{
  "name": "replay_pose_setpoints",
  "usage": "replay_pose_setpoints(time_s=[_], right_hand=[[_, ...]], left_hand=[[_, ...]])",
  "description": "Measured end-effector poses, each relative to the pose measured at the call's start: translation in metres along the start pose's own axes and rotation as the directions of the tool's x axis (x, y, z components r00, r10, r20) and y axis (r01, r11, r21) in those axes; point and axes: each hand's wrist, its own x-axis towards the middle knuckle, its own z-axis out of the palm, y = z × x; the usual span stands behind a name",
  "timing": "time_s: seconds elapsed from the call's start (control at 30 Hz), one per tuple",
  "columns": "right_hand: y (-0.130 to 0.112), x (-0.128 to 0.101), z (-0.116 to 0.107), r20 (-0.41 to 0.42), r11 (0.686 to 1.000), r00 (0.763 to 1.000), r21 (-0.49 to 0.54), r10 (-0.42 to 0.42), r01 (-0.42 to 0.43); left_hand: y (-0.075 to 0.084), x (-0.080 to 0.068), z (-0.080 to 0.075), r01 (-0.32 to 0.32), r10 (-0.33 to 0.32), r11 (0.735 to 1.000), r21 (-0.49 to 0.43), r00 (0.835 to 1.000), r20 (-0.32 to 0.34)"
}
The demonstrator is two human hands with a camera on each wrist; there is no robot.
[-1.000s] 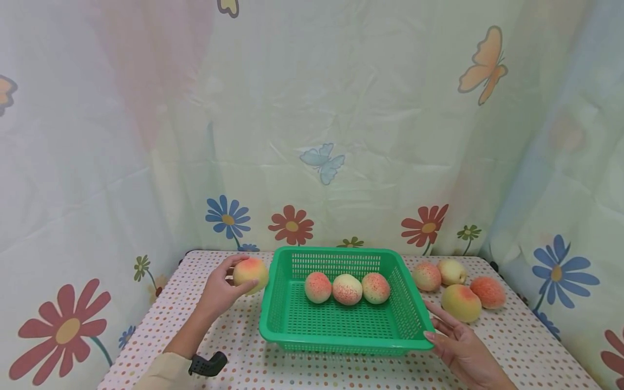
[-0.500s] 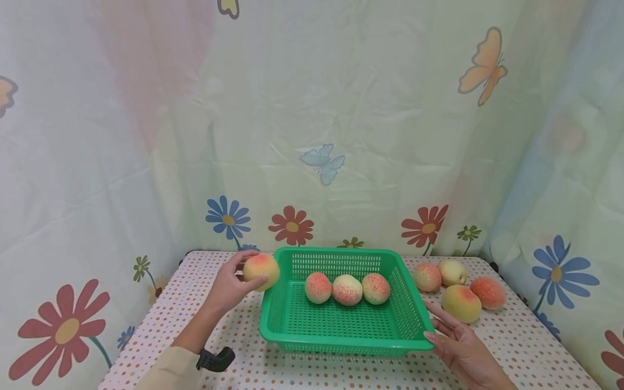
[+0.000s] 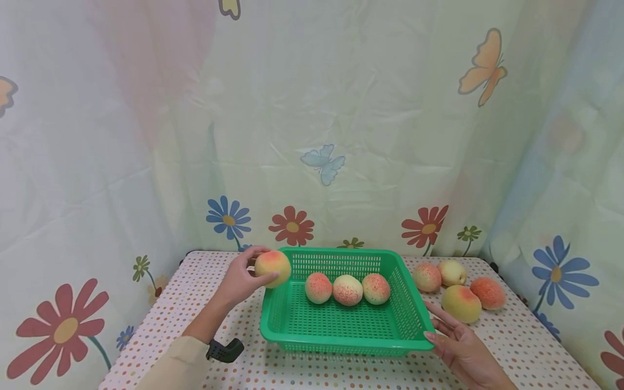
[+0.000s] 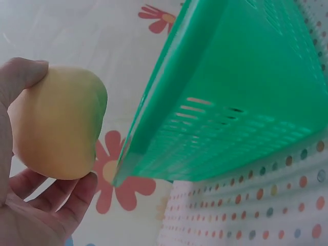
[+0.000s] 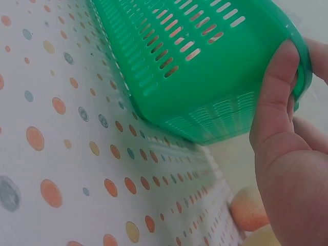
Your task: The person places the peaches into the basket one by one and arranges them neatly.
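head: three speckled peaches (image 3: pixel 347 290) inside green basket (image 3: pixel 341 342), unseen from left wrist | left wrist: greenish side on held peach (image 4: pixel 61 123) | look: round, yellow, red-blushed top | place: aloft by basket's left rim | left grip (image 3: pixel 242 277): curled around held peach | right grip (image 3: pixel 460 341): pinching basket's near right corner

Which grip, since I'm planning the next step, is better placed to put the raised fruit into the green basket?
Left, probably: the left grip holds the raised fruit near the green basket's left rim, while the right grip holds the right rim.
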Motion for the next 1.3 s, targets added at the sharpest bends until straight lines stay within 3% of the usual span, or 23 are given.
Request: replay_pose_setpoints(time_s=[0.33, 0.73, 1.3], right_hand=[[0.001, 0.000, -0.001, 0.022, 1.000, 1.000, 0.007, -0.011, 0.011], [0.002, 0.002, 0.000, 0.020, 1.000, 1.000, 0.002, -0.014, 0.014], [0.001, 0.001, 0.000, -0.025, 1.000, 1.000, -0.021, 0.016, -0.017]], left_hand=[[0.004, 0.009, 0.015, 0.016, -0.016, 1.000, -0.019, 1.000, 0.026], [0.011, 0.018, 0.034, -0.009, 0.011, 1.000, -0.023, 0.997, 0.074], [0.018, 0.027, 0.054, -0.020, 0.026, 0.999, -0.034, 0.986, 0.167]])
